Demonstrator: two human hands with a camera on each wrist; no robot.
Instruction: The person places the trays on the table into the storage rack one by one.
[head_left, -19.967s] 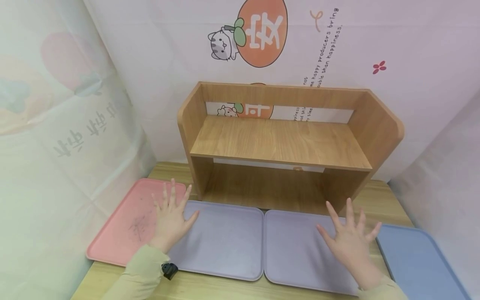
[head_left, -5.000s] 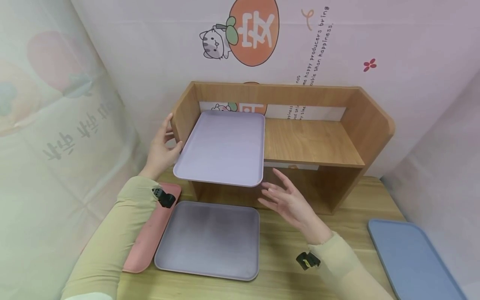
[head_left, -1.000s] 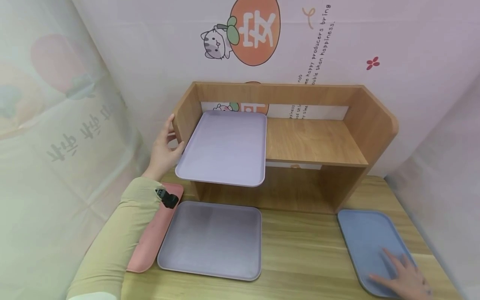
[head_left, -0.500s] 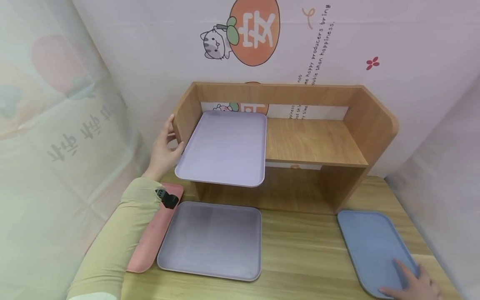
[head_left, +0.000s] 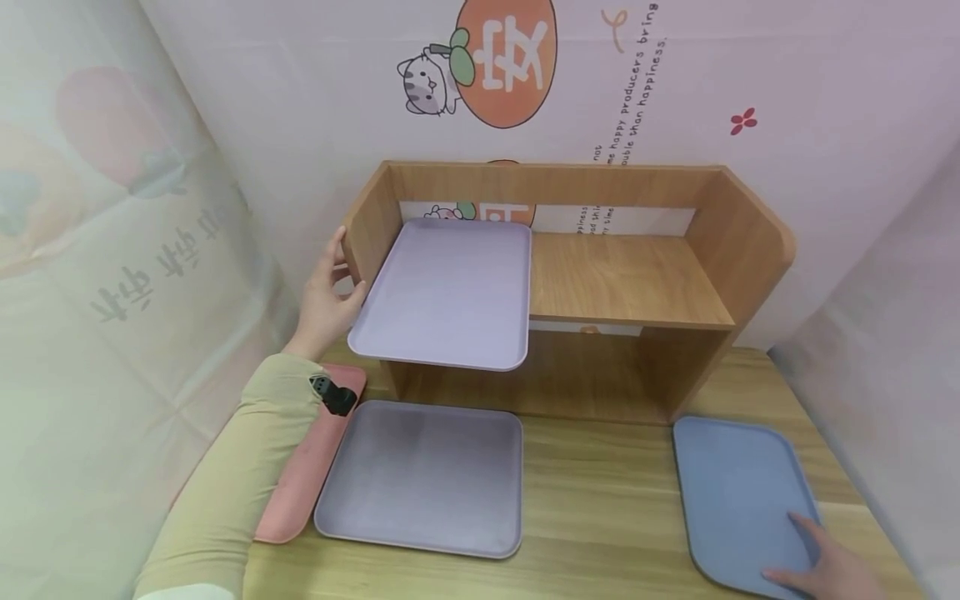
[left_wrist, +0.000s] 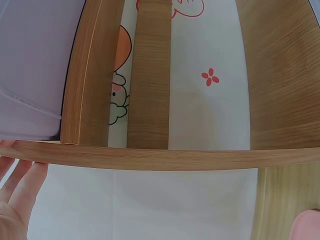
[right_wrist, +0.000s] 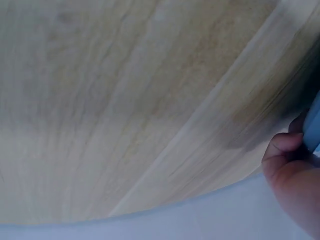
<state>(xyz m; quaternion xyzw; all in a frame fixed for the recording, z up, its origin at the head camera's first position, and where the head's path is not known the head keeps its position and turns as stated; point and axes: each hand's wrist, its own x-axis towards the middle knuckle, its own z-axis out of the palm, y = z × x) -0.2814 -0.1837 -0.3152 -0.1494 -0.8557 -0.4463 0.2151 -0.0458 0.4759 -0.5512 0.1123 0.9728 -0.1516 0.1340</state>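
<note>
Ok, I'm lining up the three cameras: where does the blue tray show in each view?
Head: the blue tray is at lower right, the right hand on its right edge.
Left wrist: not in it.
Right wrist: only a sliver, cut off at the right border, around mid-height.
Shared landmark: the wood-grain tabletop, at lower right in left wrist, filling most of right wrist.

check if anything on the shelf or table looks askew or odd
The lilac tray on the upper tier of the wooden desktop shelf juts out past the front edge, which looks odd; it seems too long for that tier. I see no spill or damage.
</note>
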